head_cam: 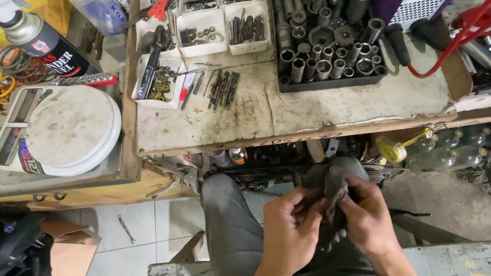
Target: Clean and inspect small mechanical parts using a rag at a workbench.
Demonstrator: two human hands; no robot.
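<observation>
Dark rag [334, 191] bunched between both hands over lap. Left hand [291, 232] clamps rag's near side, fingers curled tight; right hand [369, 218] pinches its other side, thumb on top. Whether small part sits inside cloth: cannot tell. Beyond grip, well apart: bench [332, 109], socket tray [322, 22], drill bits [220, 88]. Left of grip, further off: scale [59, 130]. Risk, as judged: anything wrapped inside slips out through loose fold, drops onto floor below knees.
</observation>
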